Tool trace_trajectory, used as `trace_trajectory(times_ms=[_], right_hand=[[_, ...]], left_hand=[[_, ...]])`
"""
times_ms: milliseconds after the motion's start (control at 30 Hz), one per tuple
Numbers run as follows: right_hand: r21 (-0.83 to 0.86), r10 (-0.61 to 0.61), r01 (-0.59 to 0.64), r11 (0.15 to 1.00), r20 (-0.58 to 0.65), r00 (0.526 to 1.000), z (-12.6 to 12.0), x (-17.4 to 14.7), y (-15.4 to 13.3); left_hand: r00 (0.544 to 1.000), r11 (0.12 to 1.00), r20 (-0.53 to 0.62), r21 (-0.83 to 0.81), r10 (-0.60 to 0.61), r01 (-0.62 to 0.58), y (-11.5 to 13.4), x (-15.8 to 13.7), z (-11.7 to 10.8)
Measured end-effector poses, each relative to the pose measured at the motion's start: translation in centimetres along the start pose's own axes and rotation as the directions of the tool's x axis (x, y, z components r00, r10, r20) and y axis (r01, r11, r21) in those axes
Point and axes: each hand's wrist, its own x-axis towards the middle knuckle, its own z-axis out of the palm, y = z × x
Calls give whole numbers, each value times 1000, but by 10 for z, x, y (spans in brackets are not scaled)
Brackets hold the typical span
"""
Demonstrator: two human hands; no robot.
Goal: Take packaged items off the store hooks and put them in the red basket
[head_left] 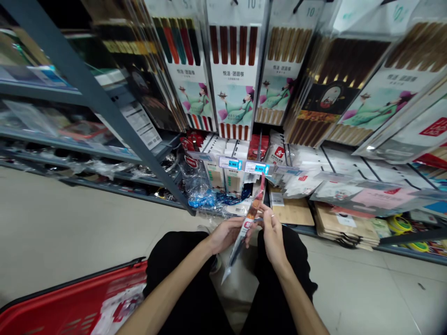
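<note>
In front of my knees I hold a slim plastic package [247, 225], tilted and seen almost edge-on. Its upper part is red with a food picture, a red-and-white label sits mid-way, and the lower part is clear with something dark inside. My left hand [225, 235] grips it from the left side, fingers behind it. My right hand [271, 230] closes on its right edge, thumb and fingers near the label. What lies inside cannot be made out. Just beyond its top is a shelf price tag [257, 168].
Packs of chopsticks [232, 70] hang on hooks above. White packets [302, 172] hang lower right, over wooden boards [291, 209]. A grey shelf post [104, 111] slants on the left. A red shopping basket [45, 298] holding packaged goods stands on the floor at my left.
</note>
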Motion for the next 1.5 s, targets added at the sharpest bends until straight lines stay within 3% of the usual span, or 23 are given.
trace_trajectory(times_ms=[133, 300, 367, 433, 500, 700, 867, 967, 1133, 1200, 1333, 1500], right_hand=[[110, 68, -76, 991, 81, 994, 0, 2, 3], [199, 64, -62, 978, -3, 998, 0, 5, 11], [183, 49, -39, 982, -48, 998, 1, 7, 13], [154, 26, -10, 988, -98, 995, 2, 8, 15], [115, -6, 21, 993, -127, 992, 3, 9, 16], [5, -65, 66, 998, -141, 988, 4, 5, 12], [-10, -30, 29, 1000, -41, 999, 3, 0, 15], [-111, -30, 31, 993, 16, 999, 5, -5, 15], [-303, -30, 65, 951, 117, 993, 9, -13, 12], [-333, -35, 75, 940, 127, 991, 9, -14, 14], [-445, -133, 169, 879, 110, 985, 7, -15, 24], [-509, -262, 273, 816, 94, 960, 5, -16, 25]], left_hand=[[993, 993, 61, -51, -101, 104, -4, 2, 2], [988, 998, -151, 52, -23, 31, -9, 12, 3], [971, 985, -227, 168, 71, -32, -10, 14, 2], [955, 935, -215, 332, 204, -125, -11, 13, 1], [953, 887, -163, 431, 257, -166, -13, 10, 0], [934, 870, -208, 463, 292, -169, -16, 8, 0], [884, 882, -298, 418, 362, -220, -7, 11, 3], [847, 914, -390, 331, 360, -236, -6, 9, -3], [696, 930, -616, 257, 368, -264, -8, 10, -26], [672, 933, -647, 230, 360, -278, -4, 11, -33], [697, 947, -641, 194, 320, -256, 6, 10, -30], [805, 949, -528, 285, 271, -132, 11, 6, -6]])
